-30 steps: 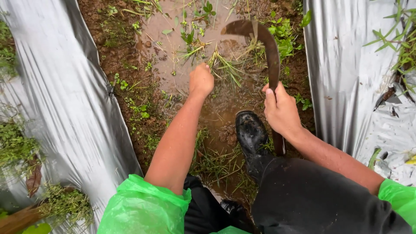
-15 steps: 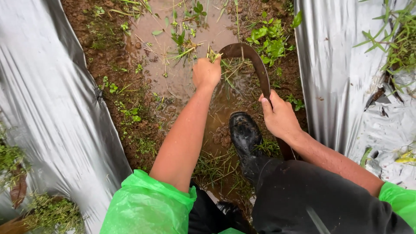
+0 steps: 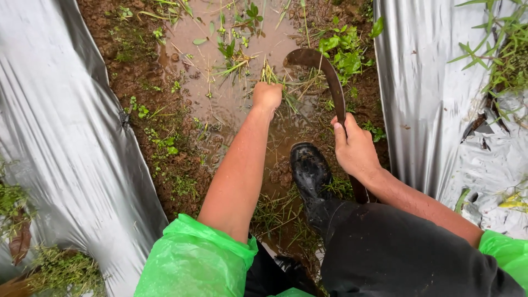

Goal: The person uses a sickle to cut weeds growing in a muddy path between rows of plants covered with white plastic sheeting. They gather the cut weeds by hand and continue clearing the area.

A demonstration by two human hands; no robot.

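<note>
My left hand [image 3: 268,95] is closed around a tuft of grass [image 3: 269,74] growing from the wet, muddy furrow. My right hand [image 3: 355,147] grips the handle of a rusty curved sickle [image 3: 329,74]. Its hooked blade arcs up and over to the left, with the tip just right of the grass tuft. A black rubber boot [image 3: 311,171] stands in the mud between my two arms. Green plastic sleeves [image 3: 192,261] cover my upper arms.
Silver plastic mulch sheets cover raised beds on the left [image 3: 71,143] and right [image 3: 434,99] of the furrow. A brown puddle [image 3: 231,93] lies ahead, with leafy weeds [image 3: 344,49] beside it. More weeds poke through the sheet at upper right [image 3: 495,55].
The sickle blade swung down close to my left hand half a second ago and now sits slightly higher and to the right. My left hand has kept its hold on the grass.
</note>
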